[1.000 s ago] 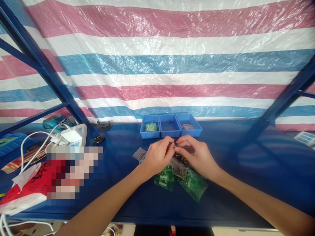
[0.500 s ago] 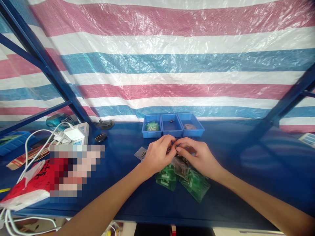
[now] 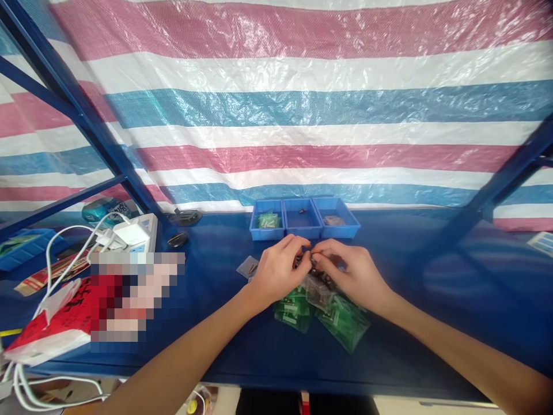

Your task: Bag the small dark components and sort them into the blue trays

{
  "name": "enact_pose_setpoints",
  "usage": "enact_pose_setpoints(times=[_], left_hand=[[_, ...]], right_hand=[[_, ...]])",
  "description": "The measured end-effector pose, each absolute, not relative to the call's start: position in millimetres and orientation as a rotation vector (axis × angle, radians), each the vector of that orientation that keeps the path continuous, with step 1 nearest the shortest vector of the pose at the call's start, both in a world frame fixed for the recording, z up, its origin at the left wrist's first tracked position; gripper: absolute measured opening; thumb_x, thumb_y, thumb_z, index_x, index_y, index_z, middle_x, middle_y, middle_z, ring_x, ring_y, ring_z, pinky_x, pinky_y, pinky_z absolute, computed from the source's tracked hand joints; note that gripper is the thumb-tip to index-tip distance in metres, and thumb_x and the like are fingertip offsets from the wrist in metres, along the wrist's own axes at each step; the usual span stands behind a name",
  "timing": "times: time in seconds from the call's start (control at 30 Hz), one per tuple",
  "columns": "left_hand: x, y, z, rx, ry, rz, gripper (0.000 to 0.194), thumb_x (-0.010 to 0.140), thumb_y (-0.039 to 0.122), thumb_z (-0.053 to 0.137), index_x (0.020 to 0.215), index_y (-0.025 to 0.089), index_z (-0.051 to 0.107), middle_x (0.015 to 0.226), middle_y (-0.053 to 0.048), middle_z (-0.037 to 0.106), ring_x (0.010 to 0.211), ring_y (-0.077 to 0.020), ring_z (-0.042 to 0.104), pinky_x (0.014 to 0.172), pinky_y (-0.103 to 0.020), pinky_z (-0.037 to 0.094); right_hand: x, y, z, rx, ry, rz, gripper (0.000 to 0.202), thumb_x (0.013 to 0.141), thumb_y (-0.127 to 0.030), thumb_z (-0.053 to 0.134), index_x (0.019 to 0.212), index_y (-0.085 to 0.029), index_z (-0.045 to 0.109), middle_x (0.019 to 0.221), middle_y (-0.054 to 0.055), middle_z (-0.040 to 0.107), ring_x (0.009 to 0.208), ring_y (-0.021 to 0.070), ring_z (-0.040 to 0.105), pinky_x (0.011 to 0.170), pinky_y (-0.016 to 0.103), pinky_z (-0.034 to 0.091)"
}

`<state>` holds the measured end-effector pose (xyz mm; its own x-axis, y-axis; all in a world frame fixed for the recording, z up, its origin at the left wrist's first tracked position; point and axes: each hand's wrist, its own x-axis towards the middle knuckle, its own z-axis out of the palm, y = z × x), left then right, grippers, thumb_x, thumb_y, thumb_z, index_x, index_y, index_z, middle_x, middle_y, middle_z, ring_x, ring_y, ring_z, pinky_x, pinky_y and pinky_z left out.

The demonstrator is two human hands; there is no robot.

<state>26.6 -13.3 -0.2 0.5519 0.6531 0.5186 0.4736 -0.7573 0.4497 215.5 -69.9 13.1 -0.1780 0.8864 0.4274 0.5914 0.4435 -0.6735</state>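
My left hand (image 3: 283,266) and my right hand (image 3: 351,266) meet over a small pile on the blue table. Thumb and fingers of each are pinched together, and the fingertips nearly touch. Whatever lies between them is too small and too covered to name. Under the hands are small dark metal parts, partly hidden. Nearer to me lie a clear bag of brownish parts (image 3: 318,293), a green bag (image 3: 292,311) and another green bag (image 3: 343,324). Left of my left hand is a small clear bag (image 3: 247,267) with thin parts inside.
Behind my hands stand three joined blue bins: a left bin (image 3: 267,234) with green packets, a middle bin (image 3: 303,231) with a small dark part, a right bin (image 3: 343,231) with clear packets. Leftward are a power strip (image 3: 149,230), white cables, a red-and-white bag (image 3: 64,323) and a black mouse-like object (image 3: 177,240).
Both hands stay over the pile with pinched fingers, and the right fingers have shifted slightly. The whole view has moved a little; the bags and bins look the same.
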Motion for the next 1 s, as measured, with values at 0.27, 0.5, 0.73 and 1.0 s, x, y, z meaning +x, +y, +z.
enact_pose_setpoints(times=[0.27,0.5,0.73,1.0], left_hand=[[25.9,-13.9,1.0,2.613,0.775,1.09,0.014,0.098,0.028,0.054,0.093,0.02,0.064,0.081,-0.001,0.06,0.068,-0.0128,0.055,0.062,-0.025,0.044],[24.8,-10.9,0.0,2.565,0.691,1.078,0.025,0.105,0.035,0.049,0.096,0.02,0.066,0.086,-0.003,0.063,0.069,-0.0121,0.057,0.064,-0.025,0.045],[23.9,-8.6,3.6,2.449,0.739,1.179,0.019,0.098,0.038,0.061,0.1,0.02,0.066,0.086,-0.002,0.06,0.065,-0.0108,0.055,0.062,-0.024,0.047],[25.8,-7.4,6.3,2.393,0.589,1.206,0.017,0.101,0.026,0.057,0.106,0.023,0.073,0.097,-0.004,0.067,0.082,-0.014,0.064,0.071,-0.025,0.053]], right_hand=[[215.2,-63.9,12.6,-1.166,-1.584,0.846,0.023,0.096,-0.045,0.062,0.095,-0.022,0.064,0.074,0.001,0.066,0.064,0.0162,0.06,0.057,0.027,0.049],[218.0,-63.7,16.6,-1.191,-1.663,0.847,0.027,0.099,-0.048,0.054,0.096,-0.023,0.064,0.077,0.001,0.063,0.061,0.015,0.054,0.057,0.027,0.047],[214.7,-63.3,13.6,-1.188,-1.785,0.77,0.025,0.099,-0.043,0.054,0.094,-0.023,0.067,0.093,0.005,0.07,0.08,0.0203,0.063,0.068,0.03,0.052],[216.2,-62.9,15.1,-1.166,-1.731,0.915,0.028,0.098,-0.047,0.057,0.094,-0.021,0.067,0.085,0.002,0.065,0.072,0.0166,0.058,0.061,0.026,0.049]])
